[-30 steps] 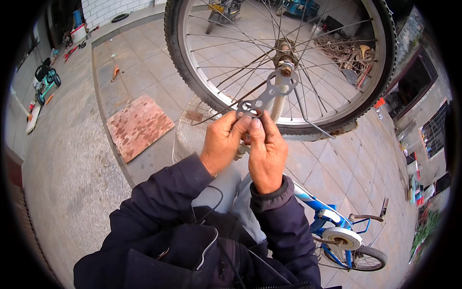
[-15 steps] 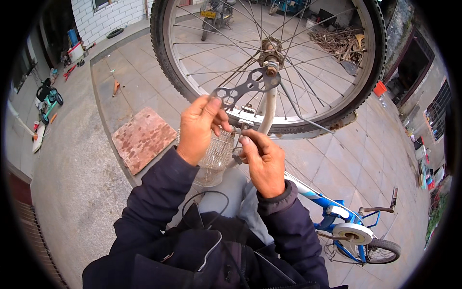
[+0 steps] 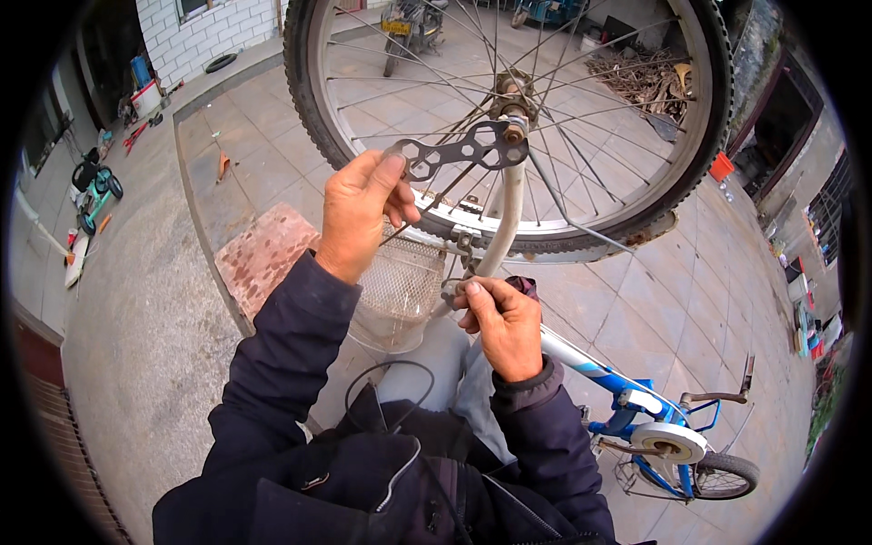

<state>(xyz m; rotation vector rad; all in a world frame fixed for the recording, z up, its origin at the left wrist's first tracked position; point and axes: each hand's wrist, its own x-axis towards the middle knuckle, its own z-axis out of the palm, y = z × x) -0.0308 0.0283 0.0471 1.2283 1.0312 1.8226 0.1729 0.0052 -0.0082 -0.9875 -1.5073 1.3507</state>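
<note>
My left hand (image 3: 359,213) pinches one end of a flat, dark multi-hole spanner (image 3: 449,154). The spanner's other end meets the nut (image 3: 515,134) on the axle of a bicycle wheel (image 3: 309,113); whether a hole fits over the nut is unclear. From the axle a pale fork leg (image 3: 510,204) runs down toward me. Lower down, my right hand (image 3: 504,327) is closed, thumb against forefinger, beside the fork's lower end. What its fingers hold, if anything, is hidden. A wire mesh basket (image 3: 400,282) sits below my left hand.
The blue and white bicycle frame (image 3: 618,386) stretches to the lower right, with a smaller-looking wheel (image 3: 724,476) at its end. Left of the basket lies a reddish slab (image 3: 263,254). A motorbike (image 3: 409,32) and a woodpile (image 3: 640,82) stand farther off.
My left hand has shifted left and up, and the spanner has swung to lie more level at the nut. My right hand has dropped away from the left, down along the fork.
</note>
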